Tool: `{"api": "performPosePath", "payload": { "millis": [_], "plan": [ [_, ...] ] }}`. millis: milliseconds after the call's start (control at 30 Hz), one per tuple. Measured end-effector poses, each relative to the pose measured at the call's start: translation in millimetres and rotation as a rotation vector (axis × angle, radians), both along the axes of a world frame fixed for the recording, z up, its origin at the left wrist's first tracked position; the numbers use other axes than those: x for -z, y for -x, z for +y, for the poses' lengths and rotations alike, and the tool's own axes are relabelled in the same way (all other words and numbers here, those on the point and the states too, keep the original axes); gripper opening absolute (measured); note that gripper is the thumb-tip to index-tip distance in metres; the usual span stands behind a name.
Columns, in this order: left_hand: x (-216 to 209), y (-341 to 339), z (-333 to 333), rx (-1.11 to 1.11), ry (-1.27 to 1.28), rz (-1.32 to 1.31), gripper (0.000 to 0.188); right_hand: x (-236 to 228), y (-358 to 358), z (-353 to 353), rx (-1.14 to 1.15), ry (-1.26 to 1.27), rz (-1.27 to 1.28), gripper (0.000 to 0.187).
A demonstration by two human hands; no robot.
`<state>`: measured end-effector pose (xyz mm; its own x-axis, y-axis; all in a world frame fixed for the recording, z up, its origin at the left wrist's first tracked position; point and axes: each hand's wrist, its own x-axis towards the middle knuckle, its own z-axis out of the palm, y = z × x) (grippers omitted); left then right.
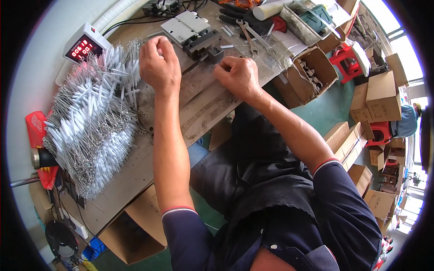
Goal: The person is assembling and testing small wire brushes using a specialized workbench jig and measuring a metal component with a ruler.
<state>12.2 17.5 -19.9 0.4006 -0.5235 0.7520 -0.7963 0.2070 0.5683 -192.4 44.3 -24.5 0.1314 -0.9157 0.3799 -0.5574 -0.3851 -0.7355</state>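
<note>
Right hand (239,77): curled, near dark block (215,54); whether pinching anything, cannot tell. Left hand (160,63): curled, contents hidden, beside pale metal fixture (186,28). Handling, as judged: steady hold, knuckles clear of block. Wire-stemmed brushes (97,117): heaped, bench's (203,103) left.

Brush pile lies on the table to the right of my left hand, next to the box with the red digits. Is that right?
Not quite: the head view shows the brush pile to the left of the left hand. It does lie on the table, next to the box with the red digits.
</note>
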Motion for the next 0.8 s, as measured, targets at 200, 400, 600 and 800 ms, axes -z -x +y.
{"api": "performPosePath", "payload": {
  "millis": [200,400,600,800],
  "plan": [
    [-3,-1,8,0.025,0.096,0.04,0.023,1,5,-3,0.006,-0.075,-0.094,0.033],
    [-4,-2,17,0.028,0.062,0.015,0.018,6,6,-4,-0.015,-0.123,-0.158,0.033],
    [-15,-2,44,0.07,-0.164,0.031,0.012,8,6,-4,-0.007,-0.133,-0.181,0.034],
    [-17,24,86,0.112,-0.449,-0.255,0.014,3,8,-4,0.01,-0.119,-0.22,0.033]
  ]
}}
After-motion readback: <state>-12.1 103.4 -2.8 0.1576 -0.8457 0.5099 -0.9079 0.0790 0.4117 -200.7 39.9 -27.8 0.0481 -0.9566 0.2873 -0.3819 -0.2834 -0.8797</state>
